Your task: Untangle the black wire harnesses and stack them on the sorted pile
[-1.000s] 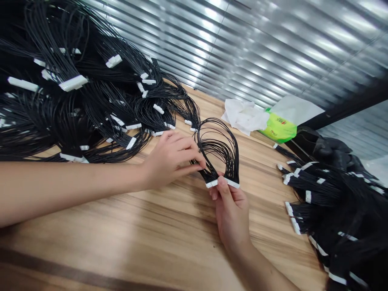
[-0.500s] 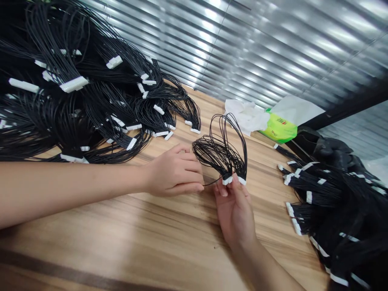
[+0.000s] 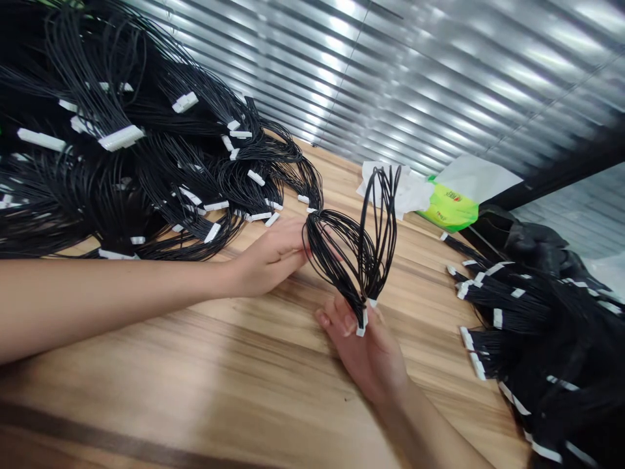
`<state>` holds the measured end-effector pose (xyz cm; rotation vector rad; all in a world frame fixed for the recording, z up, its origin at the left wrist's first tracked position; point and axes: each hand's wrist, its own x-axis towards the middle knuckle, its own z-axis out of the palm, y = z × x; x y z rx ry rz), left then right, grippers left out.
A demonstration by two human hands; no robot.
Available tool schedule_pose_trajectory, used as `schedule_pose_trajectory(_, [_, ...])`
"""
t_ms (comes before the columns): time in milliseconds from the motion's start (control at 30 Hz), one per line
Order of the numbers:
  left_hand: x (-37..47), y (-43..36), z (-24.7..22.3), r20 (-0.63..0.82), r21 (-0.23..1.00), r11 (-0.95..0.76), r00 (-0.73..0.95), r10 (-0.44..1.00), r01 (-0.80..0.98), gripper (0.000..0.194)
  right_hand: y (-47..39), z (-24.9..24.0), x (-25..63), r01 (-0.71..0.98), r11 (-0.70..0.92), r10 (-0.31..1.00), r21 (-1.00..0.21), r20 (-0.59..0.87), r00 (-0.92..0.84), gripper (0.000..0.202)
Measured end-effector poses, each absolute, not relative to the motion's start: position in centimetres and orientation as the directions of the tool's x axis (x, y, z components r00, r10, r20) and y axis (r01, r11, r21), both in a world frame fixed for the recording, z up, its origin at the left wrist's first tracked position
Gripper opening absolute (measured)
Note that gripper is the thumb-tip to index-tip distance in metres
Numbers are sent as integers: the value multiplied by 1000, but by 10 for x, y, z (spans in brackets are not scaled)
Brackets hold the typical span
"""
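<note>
A wire harness (image 3: 342, 260) of looped black wires with white plug connectors is between my hands, above the wooden table. My right hand (image 3: 368, 348) is closed in a pinch on its connector end, where one white connector (image 3: 362, 322) points down toward the palm. At the harness's far left bend, my left hand (image 3: 271, 257) is closed around the gathered wires. Its fingertips are partly hidden behind the loop, and one finger shows through it. A second group of wires stands up in a tall loop (image 3: 393, 208) over my right hand.
A large heap of similar black harnesses (image 3: 161, 150) covers the table's left back. More harnesses (image 3: 532, 326) lie in a pile at the right. White tissue (image 3: 403, 198) and a green tissue pack (image 3: 449, 205) rest at the back, before a corrugated metal wall (image 3: 317, 85).
My left hand has moved up and away, onto the loop's bend. The harness has turned in my right hand, its wires drawn into a tidier loop; the right hand has tilted slightly.
</note>
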<state>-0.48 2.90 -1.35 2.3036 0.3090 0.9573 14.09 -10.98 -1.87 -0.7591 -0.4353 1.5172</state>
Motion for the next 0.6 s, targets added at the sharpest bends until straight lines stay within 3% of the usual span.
schedule_pose_trajectory(67, [-6, 29, -14, 575, 658, -752, 678, 457, -51, 31, -112, -18, 140, -720, -114, 979, -684, -199, 33, 28])
schedule_pose_trajectory(233, [-6, 26, -15, 621, 595, -796, 563, 545, 114, 27, -112, -18, 140, -712, -113, 975, -693, -214, 53, 30])
schedule_pose_trajectory(300, [-5, 26, -14, 609, 622, -776, 561, 560, 100, 26, -111, -18, 141, -710, -119, 973, -694, -223, 56, 30])
schedule_pose_trajectory(433, [-5, 29, -15, 563, 785, -607, 551, 616, -124, 29, -112, -18, 140, -707, -132, 973, -695, -226, 41, 26])
schedule_pose_trajectory(600, [-9, 28, -22, 679, 734, -531, 433, 593, -423, 25, -116, -18, 141, -671, -208, 977, -712, -187, -105, 34])
